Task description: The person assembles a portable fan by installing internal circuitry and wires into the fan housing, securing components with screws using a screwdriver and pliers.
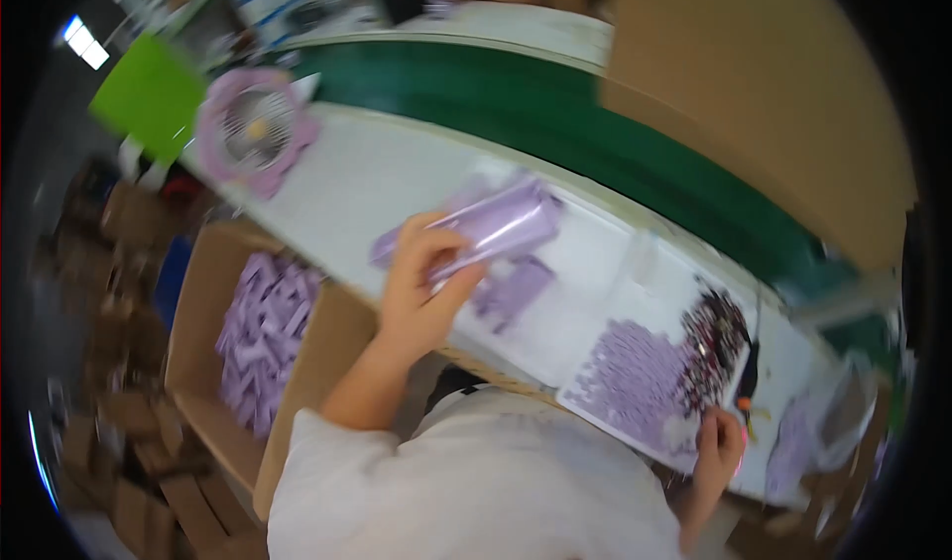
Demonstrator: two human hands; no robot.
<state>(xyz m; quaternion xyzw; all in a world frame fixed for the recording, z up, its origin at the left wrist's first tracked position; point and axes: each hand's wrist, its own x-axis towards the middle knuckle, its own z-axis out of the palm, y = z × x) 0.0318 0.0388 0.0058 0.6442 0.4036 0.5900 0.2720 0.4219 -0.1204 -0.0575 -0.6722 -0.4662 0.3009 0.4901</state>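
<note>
My left hand point(421, 287) is closed round a shiny lilac piece point(511, 218), long and folded-looking, held above the white table; its exact kind is blurred. Beneath it lie more lilac pieces point(516, 287) in a white tray point(580, 263). My right hand point(719, 451) is at the right edge of another white tray point(620, 426), fingers pinched together; whatever they hold is too small to make out. That tray carries a heap of small lilac parts point(635, 372) beside a pile of small dark red and metallic parts point(712, 342).
An open cardboard box point(332, 362) full of lilac pieces point(263, 332) stands at my left. A pink fan point(253, 129) sits at the table's far left end. Right of the trays lie a black-handled tool point(749, 372) and a clear plastic bag point(843, 421). A large cardboard sheet point(764, 94) rises at far right.
</note>
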